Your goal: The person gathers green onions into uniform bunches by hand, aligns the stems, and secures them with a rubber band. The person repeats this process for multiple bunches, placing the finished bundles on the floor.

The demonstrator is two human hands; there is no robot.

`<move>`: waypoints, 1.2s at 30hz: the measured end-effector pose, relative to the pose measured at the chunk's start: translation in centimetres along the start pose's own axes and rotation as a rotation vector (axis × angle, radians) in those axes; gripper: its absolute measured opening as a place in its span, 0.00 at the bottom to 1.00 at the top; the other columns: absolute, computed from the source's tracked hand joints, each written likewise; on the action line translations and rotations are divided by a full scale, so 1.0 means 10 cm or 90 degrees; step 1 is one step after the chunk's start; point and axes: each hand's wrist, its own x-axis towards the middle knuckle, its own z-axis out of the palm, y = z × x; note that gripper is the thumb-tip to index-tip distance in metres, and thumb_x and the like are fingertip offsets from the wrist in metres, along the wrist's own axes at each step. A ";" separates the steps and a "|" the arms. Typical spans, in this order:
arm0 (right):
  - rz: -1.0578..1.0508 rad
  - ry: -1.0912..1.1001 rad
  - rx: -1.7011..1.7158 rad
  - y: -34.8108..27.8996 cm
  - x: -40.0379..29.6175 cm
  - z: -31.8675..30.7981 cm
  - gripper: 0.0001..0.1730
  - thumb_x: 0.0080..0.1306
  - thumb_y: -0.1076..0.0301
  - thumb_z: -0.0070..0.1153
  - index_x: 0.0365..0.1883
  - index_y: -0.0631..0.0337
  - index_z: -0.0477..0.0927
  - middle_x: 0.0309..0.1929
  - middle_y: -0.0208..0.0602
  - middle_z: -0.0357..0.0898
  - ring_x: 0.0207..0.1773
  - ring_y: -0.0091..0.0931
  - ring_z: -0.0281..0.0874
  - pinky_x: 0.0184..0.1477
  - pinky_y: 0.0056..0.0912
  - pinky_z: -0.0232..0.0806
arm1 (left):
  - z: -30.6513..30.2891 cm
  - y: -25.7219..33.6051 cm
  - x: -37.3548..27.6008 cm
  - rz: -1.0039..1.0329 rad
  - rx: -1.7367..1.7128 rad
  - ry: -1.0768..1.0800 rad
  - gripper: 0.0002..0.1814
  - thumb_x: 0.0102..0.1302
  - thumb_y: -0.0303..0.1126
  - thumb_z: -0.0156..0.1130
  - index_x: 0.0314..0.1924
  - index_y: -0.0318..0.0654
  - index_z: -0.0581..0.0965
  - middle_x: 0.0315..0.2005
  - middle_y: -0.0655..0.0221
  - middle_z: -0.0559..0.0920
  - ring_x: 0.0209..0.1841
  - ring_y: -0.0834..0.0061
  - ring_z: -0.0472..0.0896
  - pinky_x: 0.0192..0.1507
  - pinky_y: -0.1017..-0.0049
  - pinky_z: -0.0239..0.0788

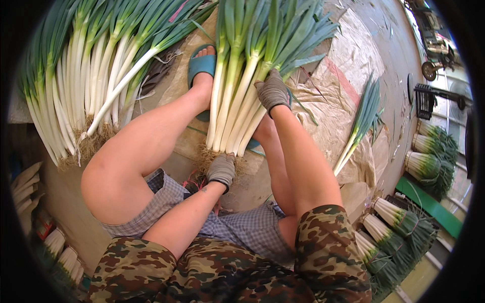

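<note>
A bundle of long green onions (237, 102) lies between my feet, its roots towards me and its green leaves pointing away. My left hand (221, 168), in a worn grey knit glove, is at the root end, its fingers against the lower white stalks. My right hand (273, 91), gloved alike, lies on the right side of the bundle where white turns to green; its fingertips are partly hidden. To the left lies a large pile of green onions (83, 83), one stalk slanting across its top.
Woven sacking (314, 98) covers the floor. A few thin green onions (354, 136) lie on it at the right. Tied bundles (398, 227) stand at the lower right, more (424, 163) beyond a green board (432, 206). Other bundles (64, 257) are at the lower left.
</note>
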 end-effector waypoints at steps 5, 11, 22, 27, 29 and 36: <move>-0.007 -0.130 0.212 0.93 0.19 -0.91 0.32 0.62 0.50 0.59 0.57 0.64 0.73 0.44 0.53 0.81 0.50 0.43 0.79 0.53 0.40 0.69 | 0.18 -0.11 0.17 -0.051 -0.346 -0.048 0.15 0.71 0.46 0.48 0.37 0.43 0.73 0.27 0.63 0.77 0.24 0.69 0.75 0.25 0.69 0.67; 0.187 0.145 0.052 2.87 -0.60 -2.03 0.24 0.62 0.53 0.54 0.47 0.65 0.80 0.46 0.56 0.80 0.52 0.47 0.77 0.54 0.43 0.67 | 0.11 -0.37 0.38 -0.148 -0.741 -0.126 0.07 0.71 0.39 0.52 0.41 0.46 0.70 0.18 0.68 0.71 0.14 0.74 0.66 0.15 0.75 0.59; 0.571 0.037 -0.030 4.62 -2.20 -0.29 0.27 0.62 0.59 0.55 0.59 0.60 0.71 0.53 0.54 0.77 0.55 0.45 0.77 0.57 0.45 0.68 | -0.24 -0.31 -0.20 -0.029 -0.411 0.016 0.19 0.69 0.30 0.56 0.58 0.41 0.67 0.33 0.64 0.76 0.29 0.74 0.73 0.27 0.74 0.68; 0.634 0.086 -0.055 4.26 -1.85 -0.33 0.21 0.61 0.63 0.54 0.52 0.59 0.75 0.47 0.55 0.79 0.52 0.46 0.78 0.53 0.48 0.70 | -0.38 0.07 -0.86 0.066 -0.403 0.035 0.32 0.67 0.25 0.57 0.69 0.38 0.58 0.51 0.63 0.72 0.45 0.76 0.73 0.46 0.77 0.69; 0.568 0.060 -0.039 4.17 -1.87 -0.34 0.18 0.61 0.65 0.52 0.50 0.59 0.77 0.45 0.55 0.80 0.51 0.46 0.78 0.53 0.48 0.70 | -0.45 0.12 -0.90 0.160 -0.353 0.019 0.31 0.68 0.25 0.56 0.69 0.37 0.57 0.51 0.64 0.72 0.49 0.76 0.72 0.50 0.77 0.67; 0.354 0.003 0.905 3.46 -2.32 -1.26 0.16 0.67 0.66 0.52 0.50 0.67 0.73 0.36 0.35 0.79 0.33 0.24 0.76 0.38 0.30 0.72 | -0.28 1.42 -1.28 0.416 -0.329 -0.143 0.28 0.69 0.35 0.58 0.65 0.35 0.63 0.44 0.63 0.77 0.42 0.74 0.78 0.47 0.75 0.71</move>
